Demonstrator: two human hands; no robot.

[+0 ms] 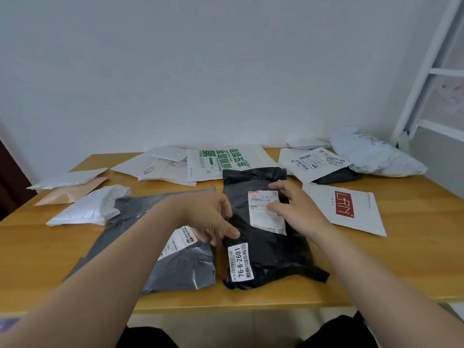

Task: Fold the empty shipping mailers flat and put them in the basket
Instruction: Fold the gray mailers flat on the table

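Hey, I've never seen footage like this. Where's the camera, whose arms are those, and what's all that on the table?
No machine here: a person wears a camera on the head, so this one picture looks forward and down at their own arms. On the table lie many shipping mailers: a black mailer in the middle, a grey mailer left of it, a white mailer with a red logo to its right. The right hand lays spread fingers on the black mailer's label. The left hand rests at its left edge, though I cannot tell whether it pinches. No basket is in view.
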